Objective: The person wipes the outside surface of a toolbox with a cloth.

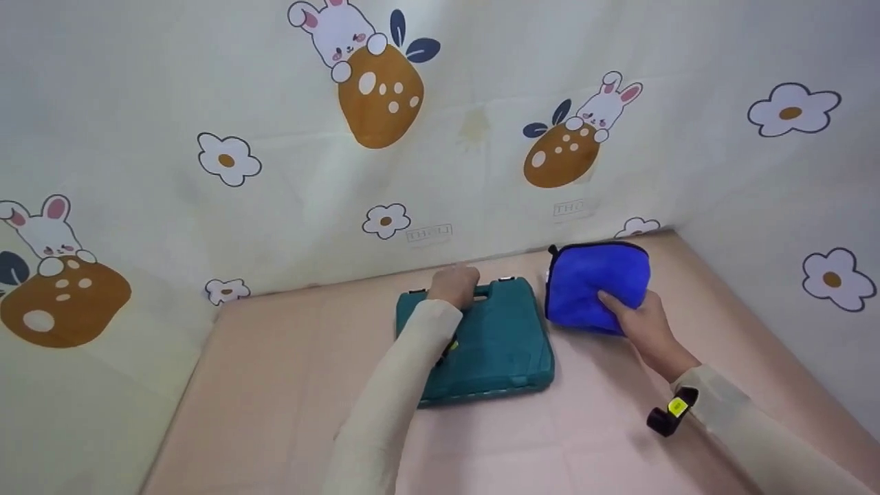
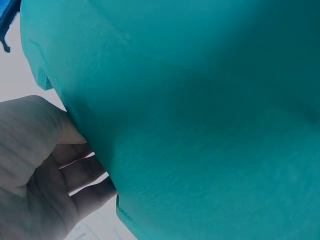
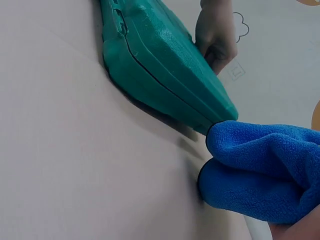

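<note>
A flat teal carrying case (image 1: 505,344) lies on the table with its handle side toward the back wall. My left hand (image 1: 455,285) grips it at the handle; in the left wrist view the case's broad face (image 2: 200,125) fills most of the picture, with the fingers curled at its edge. To the right, my right hand (image 1: 646,326) holds a folded blue towel (image 1: 591,282) with black edging, thumb on top and the other fingers hidden beneath. In the right wrist view the towel's fuzzy folds (image 3: 260,170) are close beside a corner of the case.
A pink cloth (image 1: 295,385) covers the table. Behind it hangs a pale curtain (image 1: 481,172) printed with rabbits and flowers, which also closes off both sides. A black strap with a yellow label (image 1: 677,407) sits on the right sleeve.
</note>
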Available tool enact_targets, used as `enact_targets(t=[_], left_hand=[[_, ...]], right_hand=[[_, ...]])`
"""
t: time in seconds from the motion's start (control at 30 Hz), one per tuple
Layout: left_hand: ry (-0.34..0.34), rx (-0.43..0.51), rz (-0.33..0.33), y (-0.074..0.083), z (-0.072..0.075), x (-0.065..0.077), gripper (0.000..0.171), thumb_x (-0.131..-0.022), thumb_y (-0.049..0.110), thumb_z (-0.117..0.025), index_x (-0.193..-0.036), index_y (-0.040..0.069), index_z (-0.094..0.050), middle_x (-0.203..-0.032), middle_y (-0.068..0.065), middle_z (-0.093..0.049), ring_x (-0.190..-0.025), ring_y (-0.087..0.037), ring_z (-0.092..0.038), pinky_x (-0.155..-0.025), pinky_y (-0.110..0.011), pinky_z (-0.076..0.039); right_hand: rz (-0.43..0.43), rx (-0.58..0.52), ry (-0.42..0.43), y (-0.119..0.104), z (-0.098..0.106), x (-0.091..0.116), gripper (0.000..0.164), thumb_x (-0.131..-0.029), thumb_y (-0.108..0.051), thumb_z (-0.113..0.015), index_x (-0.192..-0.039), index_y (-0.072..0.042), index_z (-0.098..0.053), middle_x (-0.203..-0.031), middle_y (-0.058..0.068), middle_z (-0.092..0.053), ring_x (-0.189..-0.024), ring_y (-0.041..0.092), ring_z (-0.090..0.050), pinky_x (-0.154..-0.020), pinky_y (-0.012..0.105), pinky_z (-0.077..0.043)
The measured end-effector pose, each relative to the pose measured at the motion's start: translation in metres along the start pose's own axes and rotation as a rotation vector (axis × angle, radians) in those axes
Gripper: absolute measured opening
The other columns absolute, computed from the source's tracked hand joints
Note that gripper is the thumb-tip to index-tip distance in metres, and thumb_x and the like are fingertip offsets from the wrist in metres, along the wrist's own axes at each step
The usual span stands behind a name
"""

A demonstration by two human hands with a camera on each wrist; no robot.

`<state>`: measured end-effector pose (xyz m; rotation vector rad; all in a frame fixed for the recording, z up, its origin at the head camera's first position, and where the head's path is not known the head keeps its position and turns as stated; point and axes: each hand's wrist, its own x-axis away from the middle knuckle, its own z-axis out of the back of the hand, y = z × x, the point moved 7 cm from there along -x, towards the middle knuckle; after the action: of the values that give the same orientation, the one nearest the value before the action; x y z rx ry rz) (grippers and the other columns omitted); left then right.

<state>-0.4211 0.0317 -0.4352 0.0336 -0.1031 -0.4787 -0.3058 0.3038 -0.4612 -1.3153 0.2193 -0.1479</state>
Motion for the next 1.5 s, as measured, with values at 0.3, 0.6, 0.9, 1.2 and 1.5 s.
enact_targets(t=[0.3,0.6,0.9,1.2,1.5], left_hand=[[0.005,0.011,0.051,-0.005,-0.009,0.004,0.016,-0.103,0.010,-0.062,-0.110,0.007,-0.076,-0.084,-0.005,-0.069,-0.071,-0.017,-0.059,-0.073,-0.033,-0.054],[-0.097,0.186,0.091,-0.026,0.004,0.035,0.022,-0.104,0.016,-0.059,-0.120,0.005,-0.068,-0.091,-0.008,-0.064,-0.080,-0.022,-0.061,-0.073,-0.034,-0.053],[-0.157,0.250,0.112,-0.046,-0.003,0.108,0.090,-0.099,0.054,-0.060,-0.162,0.004,-0.019,-0.166,-0.021,-0.015,-0.151,-0.039,-0.013,-0.116,-0.054,-0.021],[-0.112,0.380,0.140,-0.056,-0.035,0.164,0.122,-0.084,0.069,-0.069,-0.162,0.001,-0.005,-0.167,-0.022,0.002,-0.151,-0.041,-0.009,-0.113,-0.056,-0.027],[-0.123,0.456,0.167,-0.065,-0.056,0.178,0.131,-0.079,0.065,-0.078,-0.162,0.001,0.001,-0.167,-0.022,0.000,-0.149,-0.041,-0.017,-0.111,-0.057,-0.031]], right_hand=[[0.035,0.038,-0.045,-0.005,-0.009,0.005,0.053,-0.102,-0.030,-0.066,-0.135,0.008,-0.050,-0.132,0.020,-0.059,-0.110,0.018,-0.059,-0.090,0.020,-0.046],[0.031,0.025,-0.074,-0.004,-0.017,0.008,0.046,-0.103,-0.026,-0.064,-0.130,0.009,-0.053,-0.128,0.020,-0.061,-0.106,0.018,-0.061,-0.089,0.020,-0.047],[0.109,0.122,-0.090,-0.019,-0.017,0.006,0.048,-0.105,-0.025,-0.058,-0.137,0.009,-0.049,-0.135,0.022,-0.058,-0.117,0.027,-0.056,-0.098,0.027,-0.043],[0.194,0.178,-0.104,-0.030,-0.030,0.003,0.039,-0.105,-0.017,-0.057,-0.132,0.012,-0.054,-0.129,0.023,-0.061,-0.113,0.028,-0.057,-0.097,0.029,-0.044],[0.247,0.202,-0.109,-0.044,-0.042,-0.010,0.033,-0.105,-0.010,-0.053,-0.129,0.013,-0.055,-0.126,0.025,-0.061,-0.110,0.032,-0.058,-0.099,0.046,-0.045]])
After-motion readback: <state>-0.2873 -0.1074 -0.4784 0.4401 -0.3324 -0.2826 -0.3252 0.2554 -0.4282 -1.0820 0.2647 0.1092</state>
